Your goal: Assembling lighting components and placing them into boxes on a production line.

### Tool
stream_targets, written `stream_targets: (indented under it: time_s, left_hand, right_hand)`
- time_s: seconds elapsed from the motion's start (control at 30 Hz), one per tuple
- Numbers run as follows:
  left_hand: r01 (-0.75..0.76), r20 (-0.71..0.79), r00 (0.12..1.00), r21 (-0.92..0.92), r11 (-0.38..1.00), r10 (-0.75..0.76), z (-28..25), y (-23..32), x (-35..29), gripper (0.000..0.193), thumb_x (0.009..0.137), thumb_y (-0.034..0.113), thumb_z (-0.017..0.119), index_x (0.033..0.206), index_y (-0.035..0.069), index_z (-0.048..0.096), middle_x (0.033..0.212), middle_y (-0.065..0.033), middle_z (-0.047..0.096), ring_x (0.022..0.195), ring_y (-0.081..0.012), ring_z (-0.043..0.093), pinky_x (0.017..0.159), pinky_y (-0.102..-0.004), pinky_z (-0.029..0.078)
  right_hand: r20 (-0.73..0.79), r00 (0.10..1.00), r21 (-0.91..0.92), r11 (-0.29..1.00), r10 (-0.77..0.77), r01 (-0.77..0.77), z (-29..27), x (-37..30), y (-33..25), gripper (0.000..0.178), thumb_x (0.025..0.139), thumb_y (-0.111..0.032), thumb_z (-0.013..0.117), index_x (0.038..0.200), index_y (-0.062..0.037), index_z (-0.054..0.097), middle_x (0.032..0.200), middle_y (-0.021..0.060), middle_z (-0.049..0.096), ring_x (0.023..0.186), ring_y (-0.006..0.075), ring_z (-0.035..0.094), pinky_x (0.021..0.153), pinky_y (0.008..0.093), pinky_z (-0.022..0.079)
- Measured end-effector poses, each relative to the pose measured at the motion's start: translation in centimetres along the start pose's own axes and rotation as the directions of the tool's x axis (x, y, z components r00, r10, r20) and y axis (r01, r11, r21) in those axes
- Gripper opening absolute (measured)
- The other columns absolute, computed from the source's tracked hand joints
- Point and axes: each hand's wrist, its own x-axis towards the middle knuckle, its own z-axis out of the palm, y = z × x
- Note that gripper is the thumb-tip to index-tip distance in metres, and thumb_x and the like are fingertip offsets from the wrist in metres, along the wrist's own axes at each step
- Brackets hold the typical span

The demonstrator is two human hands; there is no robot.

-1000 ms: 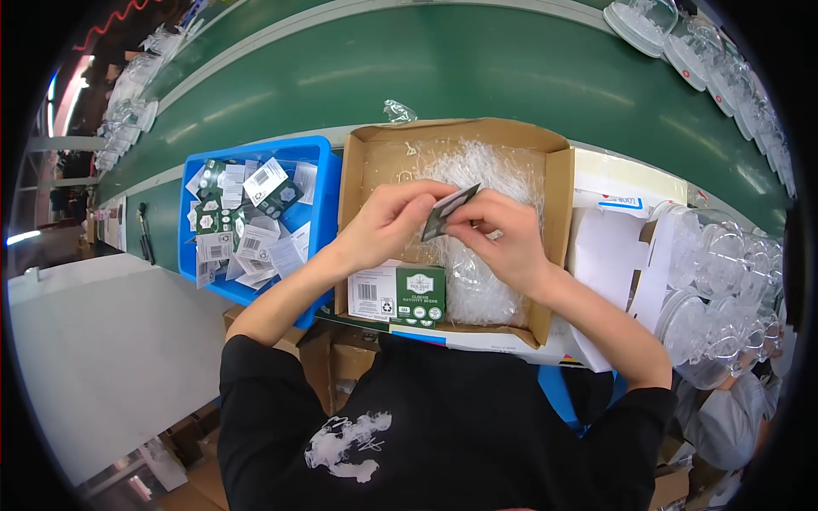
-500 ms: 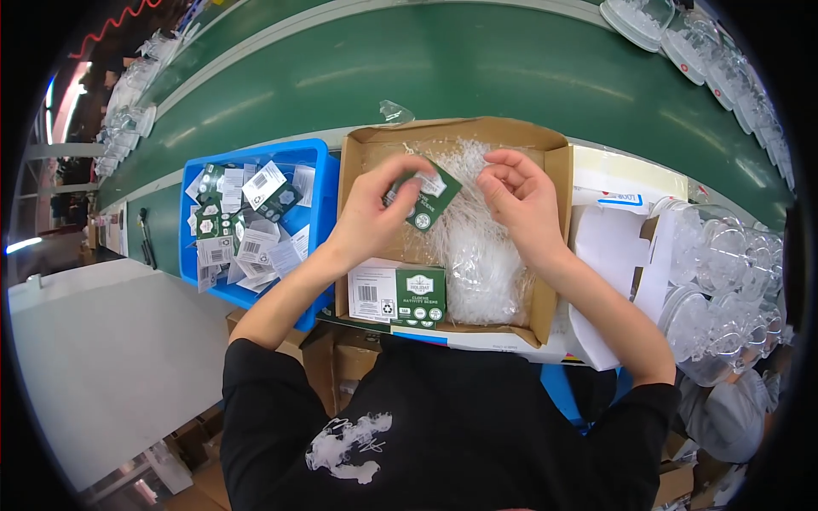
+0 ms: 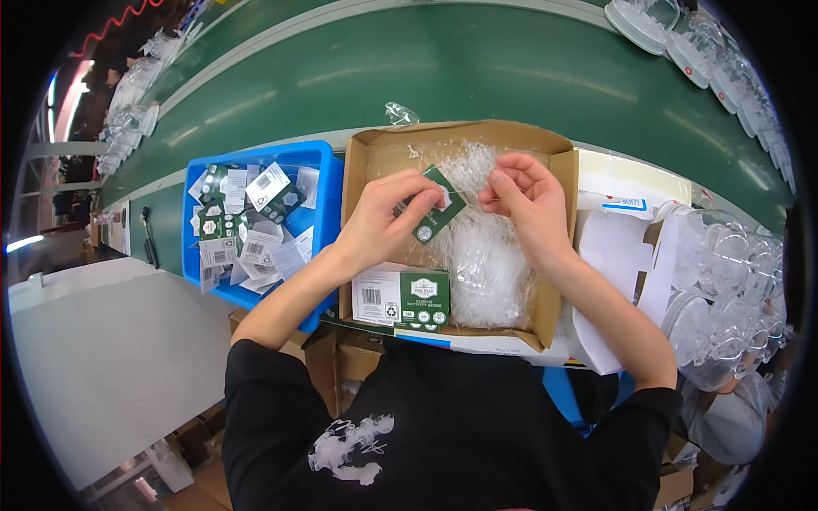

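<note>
My left hand point(image 3: 383, 213) is closed on a green hang tag point(image 3: 439, 223), gripping it between thumb and fingers above a shallow cardboard box point(image 3: 565, 200). Facing it, my right hand point(image 3: 535, 209) pinches a thin clear strand point(image 3: 477, 203) close to the tag's corner; where its other end lies is hard to make out. Below both hands, a bundle of clear plastic strands point(image 3: 486, 294) fills the box's right half, loose and tangled at its far end. Green and white tags point(image 3: 424, 294) lie piled in the near left corner.
Left of the box stands a blue bin point(image 3: 324, 175) holding many loose tags point(image 3: 269, 186). Clear domed containers point(image 3: 716, 281) are stacked at the right, beside a torn white carton point(image 3: 609, 272). Beyond runs a green conveyor belt point(image 3: 358, 77). Another person's grey sleeve point(image 3: 733, 422) shows at lower right.
My right thumb and fingers have closed into a pinch on the thin strand by the tag. The left hand has turned the tag slightly and still holds it.
</note>
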Motion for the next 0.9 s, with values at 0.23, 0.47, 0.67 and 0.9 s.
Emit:
stream_targets:
  time_s: [0.23, 0.47, 0.67, 0.9]
  left_hand:
    - [0.012, 0.089, 0.996, 0.032, 0.999, -0.015, 0.1, 0.2, -0.2, 0.013, 0.091, 0.01, 0.061, 0.088, -0.001, 0.066, 0.075, -0.0106, 0.059, 0.067, -0.0211, 0.057, 0.061, -0.0307, 0.045]
    - [-0.035, 0.178, 0.984, 0.064, 0.997, 0.023, 0.1, 0.5, -0.3, 0.015, 0.091, 0.011, 0.06, 0.088, -0.002, 0.066, 0.073, -0.0119, 0.056, 0.064, -0.0246, 0.055, 0.059, -0.0329, 0.043]
    - [-0.034, 0.133, 0.991, 0.02, 0.999, 0.031, 0.2, 1.3, -0.1, 0.011, 0.092, 0.006, 0.056, 0.093, -0.002, 0.063, 0.079, -0.0121, 0.062, 0.075, -0.024, 0.062, 0.068, -0.0322, 0.048]
    - [0.186, 0.002, 0.982, -0.118, 0.975, -0.188, 0.8, 1.5, -0.5, 0.037, 0.085, 0.002, 0.064, 0.119, 0.001, 0.05, 0.086, -0.01, 0.069, 0.074, -0.0104, 0.064, 0.069, -0.0252, 0.051]
  right_hand:
    - [0.289, 0.941, -0.497, 0.812, -0.177, 0.305, 1.1, -1.3, 0.2, 0.02, 0.083, -0.007, 0.072, 0.101, -0.0056, 0.065, 0.087, -0.0003, 0.065, 0.077, 0.0071, 0.06, 0.064, 0.0252, 0.048]
    - [0.422, 0.832, -0.533, 0.643, -0.361, 0.55, 0.9, -1.7, 1.0, 0.018, 0.081, -0.012, 0.074, 0.096, -0.0042, 0.067, 0.071, 0.0043, 0.065, 0.06, 0.0101, 0.059, 0.054, 0.0231, 0.045]
    - [0.231, 0.958, -0.396, 0.883, -0.17, 0.252, 0.9, -1.7, 0.8, 0.009, 0.087, -0.009, 0.067, 0.088, -0.0009, 0.064, 0.07, 0.0006, 0.065, 0.063, 0.0041, 0.057, 0.056, 0.0198, 0.045]
    - [0.209, 0.978, -0.309, 0.947, -0.021, 0.086, 0.8, -1.4, 0.6, 0.011, 0.094, -0.01, 0.057, 0.086, -0.0016, 0.057, 0.069, 0.0005, 0.06, 0.062, 0.0045, 0.056, 0.054, 0.0186, 0.043]
